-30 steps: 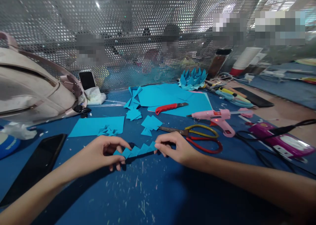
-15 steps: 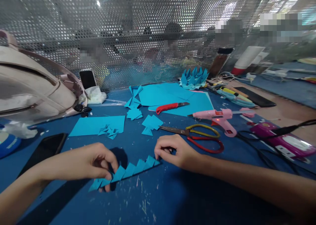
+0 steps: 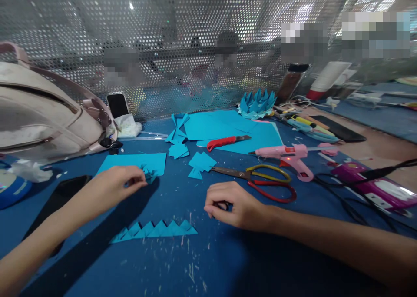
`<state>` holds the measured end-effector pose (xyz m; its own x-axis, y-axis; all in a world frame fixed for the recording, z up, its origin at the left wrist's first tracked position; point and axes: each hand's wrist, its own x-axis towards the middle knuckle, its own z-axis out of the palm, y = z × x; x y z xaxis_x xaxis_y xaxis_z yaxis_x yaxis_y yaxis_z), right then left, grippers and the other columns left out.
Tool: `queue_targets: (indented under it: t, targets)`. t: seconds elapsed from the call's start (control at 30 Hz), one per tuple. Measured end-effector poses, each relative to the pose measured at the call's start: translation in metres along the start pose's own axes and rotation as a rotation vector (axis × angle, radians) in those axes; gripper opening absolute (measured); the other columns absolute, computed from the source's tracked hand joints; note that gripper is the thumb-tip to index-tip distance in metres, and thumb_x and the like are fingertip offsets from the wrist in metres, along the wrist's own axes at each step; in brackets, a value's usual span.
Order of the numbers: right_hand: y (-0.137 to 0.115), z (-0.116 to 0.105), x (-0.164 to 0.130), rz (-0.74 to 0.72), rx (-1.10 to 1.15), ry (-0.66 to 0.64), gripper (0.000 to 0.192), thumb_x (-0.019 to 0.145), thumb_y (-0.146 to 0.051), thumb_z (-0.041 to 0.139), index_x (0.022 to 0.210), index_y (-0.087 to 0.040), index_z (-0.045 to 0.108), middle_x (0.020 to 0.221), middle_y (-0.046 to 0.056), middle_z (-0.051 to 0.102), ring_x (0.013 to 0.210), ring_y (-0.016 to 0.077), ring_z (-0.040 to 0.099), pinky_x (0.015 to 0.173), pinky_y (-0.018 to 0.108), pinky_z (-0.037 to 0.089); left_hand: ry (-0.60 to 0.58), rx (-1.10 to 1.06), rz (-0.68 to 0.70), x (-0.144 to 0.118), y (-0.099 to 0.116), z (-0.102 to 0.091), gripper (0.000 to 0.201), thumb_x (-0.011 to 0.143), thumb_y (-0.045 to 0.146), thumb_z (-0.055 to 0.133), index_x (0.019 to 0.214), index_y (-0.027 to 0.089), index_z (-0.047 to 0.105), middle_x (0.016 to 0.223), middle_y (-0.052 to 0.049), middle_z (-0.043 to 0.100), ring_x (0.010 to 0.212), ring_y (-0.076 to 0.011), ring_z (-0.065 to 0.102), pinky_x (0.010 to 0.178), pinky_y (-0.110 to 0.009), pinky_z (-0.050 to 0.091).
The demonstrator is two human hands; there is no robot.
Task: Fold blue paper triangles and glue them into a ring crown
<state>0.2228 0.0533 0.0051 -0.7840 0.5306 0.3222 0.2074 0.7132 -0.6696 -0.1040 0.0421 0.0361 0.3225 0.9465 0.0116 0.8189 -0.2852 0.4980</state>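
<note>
Nearest lies one chain of folded blue paper triangles [image 3: 154, 230], a flat saw-toothed strip on the scuffed blue table [image 3: 202, 266], touched by neither hand. Just beyond its right end rests the right hand [image 3: 236, 205], knuckles up, fingers curled loosely into the palm and holding nothing that shows. The left hand [image 3: 112, 184] reaches forward and left of the strip, palm down, its fingertips pinched together at a small cluster of folded paper pieces [image 3: 149, 174] lying on one flat blue paper sheet [image 3: 137, 161]; whether a piece is actually gripped cannot be told.

Left of that arm lies one black phone [image 3: 61, 192], glossy and flat. Past the right hand lies one pair of scissors [image 3: 260, 179] with one yellow and one red loop, blades pointing at a folded paper square [image 3: 201, 163]. Farther on, one pink glue gun [image 3: 286, 153] lies on its side, and one red-handled utility knife [image 3: 226, 141] rests on a stack of blue sheets [image 3: 228, 127]. Two more folded paper bundles [image 3: 177, 140] sit left of the knife. At the far edge stands one spiky paper crown [image 3: 257, 105] before the perforated metal screen [image 3: 195, 36]. One pale pink bag [image 3: 42, 114] bulges at far left.
</note>
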Motion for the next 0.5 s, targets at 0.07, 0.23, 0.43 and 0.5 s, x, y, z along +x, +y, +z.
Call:
queue_targets:
  t: [0.07,0.23,0.43,0.5]
  targets:
    - [0.0,0.0,0.0,-0.004,0.004,0.002,0.028,0.093,-0.022,0.053,0.067,-0.017,0.059,0.058,-0.002,0.051,0.056,0.0105,0.045,0.055,0.023,0.034,0.059,0.115,0.017,0.007,-0.008,0.0,0.018,0.089,0.038,0.057,0.09,0.025,0.069,0.086,-0.004,0.069,0.07,-0.019,0.059,0.063,-0.027,0.042]
    - [-0.001,-0.001,0.0,-0.01,0.012,0.002,0.027,0.093,-0.02,0.053,0.067,-0.016,0.06,0.058,-0.002,0.05,0.056,0.0099,0.044,0.055,0.022,0.034,0.106,0.159,0.065,0.014,-0.017,0.012,0.023,0.084,0.041,0.065,0.098,0.023,0.066,0.096,-0.005,0.065,0.08,-0.0214,0.059,0.071,-0.03,0.044]
    - [-0.001,-0.001,0.0,-0.011,0.019,-0.005,0.028,0.093,-0.021,0.053,0.067,-0.016,0.06,0.058,-0.002,0.05,0.056,0.0099,0.044,0.055,0.022,0.034,0.109,0.15,0.081,0.013,-0.014,0.019,0.015,0.089,0.034,0.058,0.093,0.021,0.065,0.095,-0.005,0.063,0.083,-0.0215,0.058,0.073,-0.031,0.044]
    - [-0.002,-0.001,0.0,-0.015,0.02,-0.005,0.028,0.093,-0.021,0.052,0.067,-0.016,0.06,0.058,-0.002,0.05,0.056,0.0099,0.044,0.055,0.022,0.034,0.136,0.149,0.101,0.013,-0.012,0.018,0.014,0.09,0.032,0.057,0.092,0.021,0.065,0.094,-0.005,0.064,0.084,-0.0216,0.059,0.074,-0.031,0.044]
